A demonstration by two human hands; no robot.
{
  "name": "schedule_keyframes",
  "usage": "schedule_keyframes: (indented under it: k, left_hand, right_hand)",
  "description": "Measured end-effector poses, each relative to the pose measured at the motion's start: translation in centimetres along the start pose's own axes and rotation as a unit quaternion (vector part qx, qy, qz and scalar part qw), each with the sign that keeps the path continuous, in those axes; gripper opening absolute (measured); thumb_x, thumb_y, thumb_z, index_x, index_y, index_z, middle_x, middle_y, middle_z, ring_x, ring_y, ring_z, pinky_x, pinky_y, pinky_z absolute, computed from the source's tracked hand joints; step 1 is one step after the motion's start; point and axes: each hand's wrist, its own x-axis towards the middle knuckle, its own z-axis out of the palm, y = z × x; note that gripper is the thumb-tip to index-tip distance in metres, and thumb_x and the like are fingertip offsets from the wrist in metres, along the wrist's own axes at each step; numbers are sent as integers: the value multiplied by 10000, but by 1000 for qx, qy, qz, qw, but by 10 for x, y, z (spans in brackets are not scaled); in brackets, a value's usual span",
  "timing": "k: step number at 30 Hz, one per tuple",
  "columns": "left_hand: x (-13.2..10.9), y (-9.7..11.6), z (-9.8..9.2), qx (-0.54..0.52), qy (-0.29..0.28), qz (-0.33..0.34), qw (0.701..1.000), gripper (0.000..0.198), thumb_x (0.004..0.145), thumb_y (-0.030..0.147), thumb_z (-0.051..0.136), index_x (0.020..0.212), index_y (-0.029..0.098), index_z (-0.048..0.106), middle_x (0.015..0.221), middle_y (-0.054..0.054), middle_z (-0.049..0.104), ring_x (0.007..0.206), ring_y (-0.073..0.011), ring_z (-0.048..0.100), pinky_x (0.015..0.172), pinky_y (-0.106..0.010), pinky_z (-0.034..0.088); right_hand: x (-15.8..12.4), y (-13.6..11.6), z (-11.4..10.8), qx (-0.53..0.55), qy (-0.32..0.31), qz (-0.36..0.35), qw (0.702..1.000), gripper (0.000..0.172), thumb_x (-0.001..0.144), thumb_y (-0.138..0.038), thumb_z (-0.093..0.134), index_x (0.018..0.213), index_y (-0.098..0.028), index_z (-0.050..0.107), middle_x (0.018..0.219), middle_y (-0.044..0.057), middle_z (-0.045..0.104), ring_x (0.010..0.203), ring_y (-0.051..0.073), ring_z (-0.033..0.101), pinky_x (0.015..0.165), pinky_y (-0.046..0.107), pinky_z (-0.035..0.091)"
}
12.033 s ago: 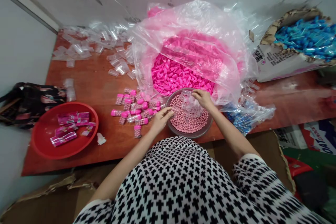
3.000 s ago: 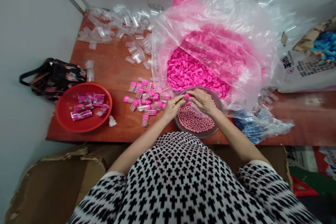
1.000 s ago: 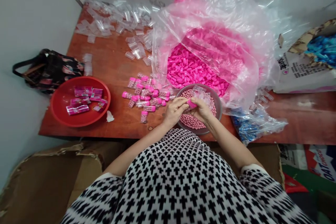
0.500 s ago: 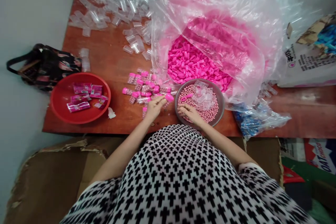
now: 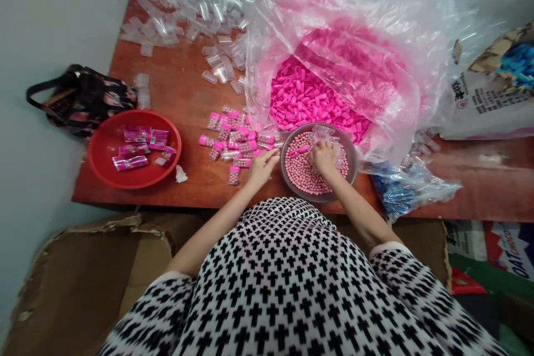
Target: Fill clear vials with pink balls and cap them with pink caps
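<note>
My right hand (image 5: 324, 157) reaches into the grey bowl (image 5: 354, 169), its fingers curled down at the clear plastic tubes (image 5: 320, 132) lying on pink beads (image 5: 302, 173). What its fingertips hold, if anything, is hidden. One bright pink cap (image 5: 298, 151) lies on the beads, left of that hand. Just outside the bowl's left rim is my left hand (image 5: 263, 169), fingers stretched out and apart, with nothing visible in it. Beyond it and to its left lies a group of bead-filled tubes with pink caps (image 5: 233, 139).
A large clear bag (image 5: 258, 61) of pink caps (image 5: 300, 97) stands behind the bowl. Empty clear tubes (image 5: 161, 28) spread along the back left. At left are a red bowl (image 5: 104, 169) with pink packets and a dark bag (image 5: 89, 94). A bag of blue pieces (image 5: 396, 189) lies right.
The pink-capped tube at my left hand has left its fingers, and that hand has opened and moved slightly right. My right hand has gone from the bowl's near left rim to the clear tubes.
</note>
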Motion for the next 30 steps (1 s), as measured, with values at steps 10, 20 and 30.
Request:
schedule_keyframes:
  k: [10,20,30]
  left_hand:
    - [8,29,41,-14,-77,47,996,270,822,234,577,1066,171,672,1025,-73,710,913,-181,656,853,-341,512]
    - [-11,10,14,10,-49,-23,998,275,832,295,567,1044,169,688,1061,-71,706,960,-203,658,900,-363,500]
    - [-8,15,30,43,-83,-11,996,373,762,165,632,1134,139,635,1148,-113,664,1045,-232,621,963,-399,460]
  right_hand:
    - [-44,10,-27,138,-95,-31,985,314,909,-265,413,1122,-128,600,1065,146,668,965,215,622,855,349,464]
    - [-31,-51,30,58,-214,64,973,254,824,-106,451,977,-53,648,958,211,685,900,238,652,808,316,462]
    - [-42,-20,24,513,-7,63,856,306,718,-412,644,900,-169,603,888,31,647,816,174,587,814,328,468]
